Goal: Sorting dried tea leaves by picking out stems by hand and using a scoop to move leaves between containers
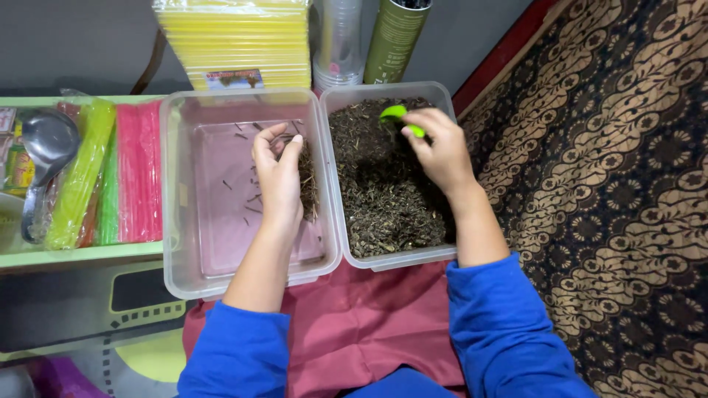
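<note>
**Sorting dried leaves between two tubs**

From my view, the left tub point(193, 243) holds only a few stems; my left hand point(279, 173) pinches a small clump there. The right tub point(383, 94) remains nearly full, right hand point(440, 151) gripping a green scoop point(394, 113).

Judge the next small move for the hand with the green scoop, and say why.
Probably dip the green scoop into the dried leaves: the right hand holds it just above the full right tub, while the left tub holds only scattered bits beside the left hand.
</note>
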